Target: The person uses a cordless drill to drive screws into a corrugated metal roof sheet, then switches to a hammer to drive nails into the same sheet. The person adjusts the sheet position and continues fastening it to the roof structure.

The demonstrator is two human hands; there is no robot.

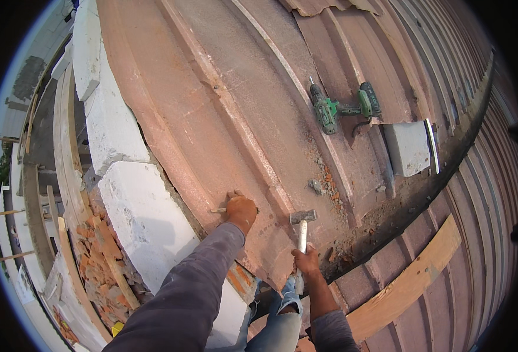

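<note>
My left hand (241, 212) is closed in a fist low over the rusty red metal roofing sheet (182, 129), close to its left edge. A short thin rod (217, 210) sticks out of the fist to the left; most of it is hidden, so its kind is unclear. My right hand (307, 260) is wrapped round the pale handle of a hammer (302, 226). The hammer's blocky metal head points away from me, over the lower part of the sheet, to the right of my left hand.
White blocks (147, 217) line the sheet's left edge, with broken bricks (100, 252) beyond. A green cordless drill (327, 111) lies on the sheet. Right of it are another white block (407, 149) and a dark gap. Rubble (329, 188) and a wooden board (408, 278) lie nearer.
</note>
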